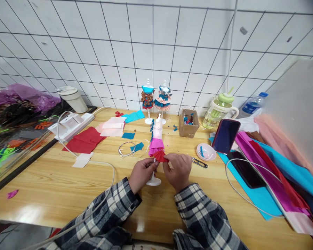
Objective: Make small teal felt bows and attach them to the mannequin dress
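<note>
A small white dress-form mannequin (158,131) stands in front of me, with a white bodice and a magenta crepe paper skirt (157,145). A gathered piece of red crepe paper (160,156) lies against the skirt's lower edge. My left hand (143,174) is closed around the mannequin's stand just below the skirt, its fingertips touching the red paper's left side. The round white base (154,182) shows under that hand. With thumb and finger, my right hand (177,170) pinches the red paper's right edge. Beside it lie black thread snips (200,163).
Two dressed mannequins (147,99) stand by the wall, near a cardboard box (189,124) of scraps. Red paper (86,140) and a power strip (71,125) lie left. Right are a pink dish (206,152), a propped phone (226,136), a cup (219,111) and crepe sheets (266,206).
</note>
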Available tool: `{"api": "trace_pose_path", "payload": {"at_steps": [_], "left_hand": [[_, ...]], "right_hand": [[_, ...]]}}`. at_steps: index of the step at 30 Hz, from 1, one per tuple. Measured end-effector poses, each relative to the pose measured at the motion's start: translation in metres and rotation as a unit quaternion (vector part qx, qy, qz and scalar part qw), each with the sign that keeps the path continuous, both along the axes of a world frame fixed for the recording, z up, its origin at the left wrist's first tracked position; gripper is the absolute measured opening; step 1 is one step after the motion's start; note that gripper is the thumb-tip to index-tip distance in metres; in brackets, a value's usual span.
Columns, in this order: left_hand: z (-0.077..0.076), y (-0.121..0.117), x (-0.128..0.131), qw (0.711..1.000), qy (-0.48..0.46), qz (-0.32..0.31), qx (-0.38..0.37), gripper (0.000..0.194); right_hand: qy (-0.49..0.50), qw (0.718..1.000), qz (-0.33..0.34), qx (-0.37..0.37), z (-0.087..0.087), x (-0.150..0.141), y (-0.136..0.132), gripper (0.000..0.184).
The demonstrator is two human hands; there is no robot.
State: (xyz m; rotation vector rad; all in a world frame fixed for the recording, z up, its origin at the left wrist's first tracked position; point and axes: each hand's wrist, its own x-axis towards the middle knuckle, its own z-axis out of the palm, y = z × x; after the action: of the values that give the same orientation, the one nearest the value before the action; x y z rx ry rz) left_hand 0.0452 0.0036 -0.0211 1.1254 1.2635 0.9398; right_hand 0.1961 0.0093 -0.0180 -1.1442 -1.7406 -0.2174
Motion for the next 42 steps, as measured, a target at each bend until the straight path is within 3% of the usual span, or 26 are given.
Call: {"api": "trace_pose_path", "payload": {"at_steps": [3,6,9,12,14,19,24,28,30,38,42], "left_hand": [[0.0,0.0,0.0,1.0,0.002,0.003,-0.003,0.039],[0.001,0.0,0.0,1.0,0.012,0.003,-0.004,0.04],[0.0,0.0,0.0,1.0,0.021,-0.003,0.0,0.04],[0.0,0.0,0.001,1.0,0.027,-0.006,0.008,0.038],[-0.001,0.001,0.001,0.999,0.035,0.001,0.015,0.036],[-0.006,0.004,-0.003,0.996,0.08,0.006,0.033,0.034],[-0.006,0.007,-0.008,0.994,0.098,0.016,0.045,0.035],[-0.005,0.007,-0.006,0.996,0.078,0.021,0.049,0.038],[-0.007,0.006,-0.005,0.995,0.081,0.019,0.058,0.04],[-0.012,0.003,-0.011,0.976,0.189,-0.014,0.108,0.04],[-0.008,0.002,-0.012,0.971,0.218,-0.033,0.093,0.044]], "right_hand": [[0.156,0.981,0.036,-0.11,-0.007,-0.002,0.002,0.004],[0.219,0.957,0.066,-0.177,-0.013,-0.003,0.006,0.016],[0.199,0.962,0.077,-0.169,-0.015,-0.003,0.007,0.026],[0.186,0.965,0.072,-0.169,-0.01,-0.004,0.005,0.017],[0.234,0.949,0.071,-0.201,-0.006,-0.004,0.004,0.011],[0.379,0.873,0.108,-0.288,-0.002,-0.005,0.005,0.013],[0.408,0.857,0.102,-0.298,-0.005,-0.001,0.008,0.023],[0.415,0.838,0.139,-0.325,-0.006,-0.002,0.008,0.04],[0.403,0.841,0.148,-0.328,-0.007,-0.003,0.007,0.041],[0.32,0.897,0.118,-0.281,-0.001,-0.001,0.005,0.034],[0.272,0.918,0.125,-0.258,0.002,0.001,0.005,0.022]]}}
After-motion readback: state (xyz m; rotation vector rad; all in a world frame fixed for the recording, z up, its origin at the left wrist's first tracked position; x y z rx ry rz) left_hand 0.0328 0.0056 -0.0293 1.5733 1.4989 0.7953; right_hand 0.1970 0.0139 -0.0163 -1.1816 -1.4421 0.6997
